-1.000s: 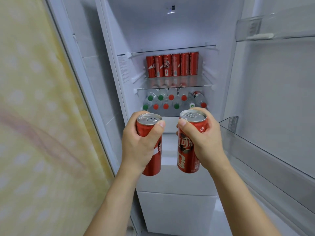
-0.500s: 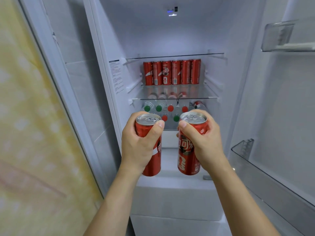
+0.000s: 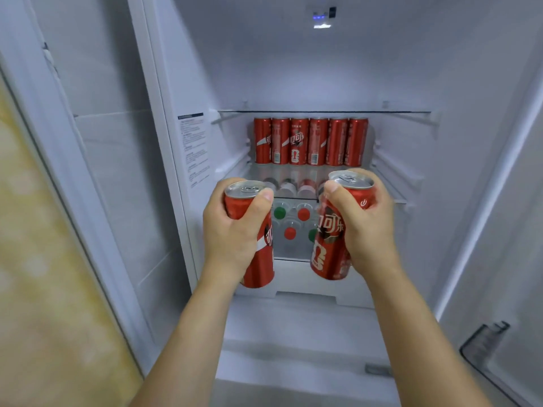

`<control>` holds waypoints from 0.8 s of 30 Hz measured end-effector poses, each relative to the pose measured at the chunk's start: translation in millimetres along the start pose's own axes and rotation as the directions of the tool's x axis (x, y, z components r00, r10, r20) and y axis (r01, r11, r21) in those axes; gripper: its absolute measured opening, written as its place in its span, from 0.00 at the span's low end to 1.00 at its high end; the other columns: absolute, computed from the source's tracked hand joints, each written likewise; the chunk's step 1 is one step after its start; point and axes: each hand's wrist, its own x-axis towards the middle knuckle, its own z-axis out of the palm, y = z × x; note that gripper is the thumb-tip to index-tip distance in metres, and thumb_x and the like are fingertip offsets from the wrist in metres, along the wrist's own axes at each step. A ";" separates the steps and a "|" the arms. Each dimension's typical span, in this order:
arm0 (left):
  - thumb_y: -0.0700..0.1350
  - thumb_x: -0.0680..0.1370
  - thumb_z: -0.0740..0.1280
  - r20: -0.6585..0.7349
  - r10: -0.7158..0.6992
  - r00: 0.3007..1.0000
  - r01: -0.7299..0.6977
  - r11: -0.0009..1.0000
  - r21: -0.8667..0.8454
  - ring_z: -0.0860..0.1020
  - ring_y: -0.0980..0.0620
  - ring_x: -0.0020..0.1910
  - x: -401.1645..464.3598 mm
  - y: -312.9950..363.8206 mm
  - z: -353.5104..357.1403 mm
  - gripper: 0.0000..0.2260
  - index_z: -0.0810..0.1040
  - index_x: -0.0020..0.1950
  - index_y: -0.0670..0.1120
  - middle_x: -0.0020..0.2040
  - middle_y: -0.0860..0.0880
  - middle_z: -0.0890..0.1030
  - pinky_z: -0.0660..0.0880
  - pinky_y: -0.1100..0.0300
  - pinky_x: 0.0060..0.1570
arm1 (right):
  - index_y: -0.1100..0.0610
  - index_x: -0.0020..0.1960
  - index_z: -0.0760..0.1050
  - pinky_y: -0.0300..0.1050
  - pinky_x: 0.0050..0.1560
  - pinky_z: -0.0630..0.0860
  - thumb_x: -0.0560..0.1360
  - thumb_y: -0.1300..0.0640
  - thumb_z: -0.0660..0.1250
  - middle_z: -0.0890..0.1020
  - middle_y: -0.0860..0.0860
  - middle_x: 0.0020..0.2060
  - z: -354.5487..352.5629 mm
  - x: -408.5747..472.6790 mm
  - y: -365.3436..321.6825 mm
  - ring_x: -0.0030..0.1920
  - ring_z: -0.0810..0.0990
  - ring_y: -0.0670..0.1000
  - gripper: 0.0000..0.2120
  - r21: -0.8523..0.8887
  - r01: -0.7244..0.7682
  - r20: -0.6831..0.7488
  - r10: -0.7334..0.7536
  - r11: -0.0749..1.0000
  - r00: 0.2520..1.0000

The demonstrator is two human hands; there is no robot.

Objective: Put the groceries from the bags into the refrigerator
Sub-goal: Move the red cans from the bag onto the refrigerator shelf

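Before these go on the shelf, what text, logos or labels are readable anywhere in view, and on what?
"可乐" in white characters: on the red can held in the right hand.
Partial white characters, mostly covered: on the can in the left hand.
White logo script on the row of red cans on the glass shelf: too small to read.
Sticker on the fridge's left inner wall: print too small to read.

Head view (only one) faces open fridge, close.
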 end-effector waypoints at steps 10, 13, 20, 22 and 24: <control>0.57 0.69 0.72 -0.020 0.100 0.995 -0.099 0.994 0.040 0.81 0.55 0.39 63.0 -16.3 38.6 0.12 0.78 0.46 0.52 0.39 0.58 0.82 0.81 0.48 0.45 | 0.51 0.50 0.78 0.52 0.47 0.82 0.69 0.49 0.76 0.84 0.48 0.42 21.6 54.4 26.5 0.44 0.84 0.50 0.14 -0.016 0.012 -0.056 -0.013 1.000 0.998; 0.56 0.70 0.73 -0.028 0.087 0.996 -0.086 0.996 0.027 0.82 0.50 0.40 87.5 -27.2 44.3 0.13 0.78 0.48 0.51 0.40 0.55 0.83 0.81 0.42 0.46 | 0.50 0.51 0.77 0.40 0.44 0.79 0.70 0.50 0.75 0.84 0.46 0.43 30.6 77.0 34.0 0.43 0.84 0.46 0.13 -0.036 -0.006 -0.107 0.002 0.999 0.994; 0.51 0.74 0.74 -0.026 0.134 0.991 -0.132 0.990 0.045 0.81 0.60 0.41 132.0 -48.7 54.9 0.12 0.78 0.53 0.48 0.43 0.55 0.83 0.77 0.66 0.43 | 0.46 0.52 0.75 0.34 0.43 0.78 0.70 0.46 0.75 0.82 0.44 0.45 54.3 119.1 55.4 0.44 0.82 0.41 0.14 -0.103 0.007 -0.142 -0.021 0.995 0.990; 0.51 0.74 0.74 -0.021 0.119 0.993 -0.117 0.990 0.077 0.81 0.61 0.42 142.2 -56.3 56.4 0.12 0.78 0.53 0.49 0.43 0.55 0.83 0.76 0.68 0.43 | 0.48 0.56 0.75 0.31 0.40 0.77 0.70 0.46 0.75 0.82 0.45 0.46 61.8 128.4 62.6 0.44 0.82 0.40 0.17 -0.110 -0.001 -0.140 -0.015 0.994 0.990; 0.52 0.74 0.74 -0.022 0.113 0.993 -0.110 0.989 0.101 0.81 0.63 0.41 150.3 -62.6 57.9 0.11 0.77 0.53 0.51 0.43 0.56 0.82 0.76 0.70 0.42 | 0.50 0.57 0.75 0.30 0.39 0.76 0.70 0.45 0.75 0.82 0.45 0.47 67.9 137.4 68.6 0.44 0.82 0.40 0.19 -0.110 -0.011 -0.143 -0.005 0.994 0.990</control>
